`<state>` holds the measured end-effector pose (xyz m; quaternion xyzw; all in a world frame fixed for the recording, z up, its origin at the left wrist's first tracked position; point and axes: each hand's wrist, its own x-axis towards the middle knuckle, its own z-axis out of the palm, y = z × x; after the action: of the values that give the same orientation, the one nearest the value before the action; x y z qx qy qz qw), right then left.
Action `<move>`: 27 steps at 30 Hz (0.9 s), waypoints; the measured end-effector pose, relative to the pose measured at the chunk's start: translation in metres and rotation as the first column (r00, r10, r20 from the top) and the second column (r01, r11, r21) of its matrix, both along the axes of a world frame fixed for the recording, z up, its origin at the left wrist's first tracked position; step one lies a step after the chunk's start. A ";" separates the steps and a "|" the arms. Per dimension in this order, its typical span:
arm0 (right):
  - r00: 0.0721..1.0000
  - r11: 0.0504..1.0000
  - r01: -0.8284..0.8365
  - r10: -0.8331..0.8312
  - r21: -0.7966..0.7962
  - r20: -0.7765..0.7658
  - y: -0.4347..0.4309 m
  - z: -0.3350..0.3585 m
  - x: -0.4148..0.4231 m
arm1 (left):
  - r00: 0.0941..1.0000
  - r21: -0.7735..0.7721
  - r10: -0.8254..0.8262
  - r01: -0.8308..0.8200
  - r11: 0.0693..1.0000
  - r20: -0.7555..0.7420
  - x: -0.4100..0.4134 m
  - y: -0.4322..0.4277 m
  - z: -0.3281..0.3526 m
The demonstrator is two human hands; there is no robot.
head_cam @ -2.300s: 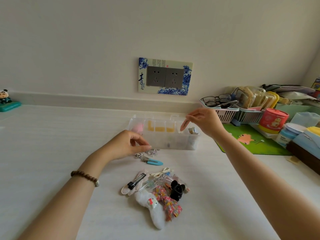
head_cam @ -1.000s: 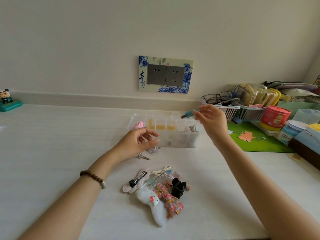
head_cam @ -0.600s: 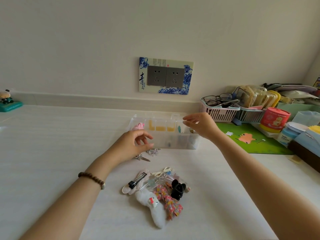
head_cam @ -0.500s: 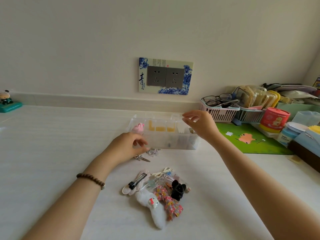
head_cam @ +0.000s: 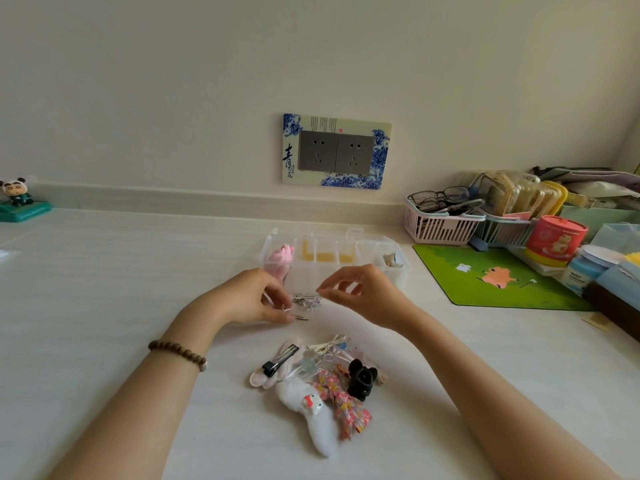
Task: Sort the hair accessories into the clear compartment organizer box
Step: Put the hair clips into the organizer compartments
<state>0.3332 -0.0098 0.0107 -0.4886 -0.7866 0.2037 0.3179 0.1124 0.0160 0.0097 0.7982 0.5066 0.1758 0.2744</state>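
Observation:
The clear compartment organizer box (head_cam: 401, 268) stands open on the white table, with a pink plush piece (head_cam: 281, 259) in its left compartment and yellow dividers in the middle ones. Just in front of it lie small silver hair clips (head_cam: 308, 303). My left hand (head_cam: 249, 297) pinches one thin metal clip against the table. My right hand (head_cam: 363, 292) hovers beside the silver clips, thumb and forefinger nearly touching, nothing in it. Nearer to me lies a pile of accessories: a black claw clip (head_cam: 362, 379), a floral bow (head_cam: 343, 401), a white plush clip (head_cam: 311, 410).
A green mat (head_cam: 491, 282) lies to the right. Behind it stand a pink basket (head_cam: 440, 226) with glasses, a red tin (head_cam: 554, 240) and more boxes. A small figurine (head_cam: 17, 200) sits far left by the wall. A socket plate (head_cam: 336, 152) is on the wall.
My right hand dropped the teal clip into the box, then came down and back to the silver clips. My left hand closed on a thin metal clip.

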 end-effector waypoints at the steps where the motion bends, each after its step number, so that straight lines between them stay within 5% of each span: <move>1: 1.000 1.000 -0.015 0.016 -0.017 0.025 0.000 -0.002 -0.001 | 1.000 -0.012 0.001 -0.001 1.000 -0.007 -0.001 0.001 0.000; 6: 1.000 0.998 -0.010 0.010 -0.063 -0.010 0.001 -0.009 -0.006 | 0.996 0.022 0.002 -0.004 1.000 0.084 0.004 0.000 0.000; 12: 0.961 0.979 -0.065 0.010 -0.192 -0.275 0.000 -0.008 -0.007 | 0.938 0.104 -0.047 0.012 0.994 0.343 0.019 -0.004 0.002; 18: 0.778 0.969 -0.056 -0.109 -0.241 -0.619 -0.001 0.008 0.004 | 0.850 0.147 -0.054 -0.028 0.989 0.524 0.029 -0.005 0.001; 23: 0.740 0.962 0.244 -0.267 -0.123 -0.617 0.017 0.036 0.034 | 0.872 0.176 -0.025 -0.070 0.982 0.489 0.027 0.000 -0.003; 27: 0.820 0.907 0.420 -0.381 -0.001 -0.427 0.042 0.042 0.056 | 0.936 0.180 0.001 -0.068 0.981 0.353 0.022 0.007 -0.012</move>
<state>0.3892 0.0322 0.0525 -0.5725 -0.5883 0.1952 0.5367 0.1341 0.0229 -0.0022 0.7674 0.4444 0.3676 0.2800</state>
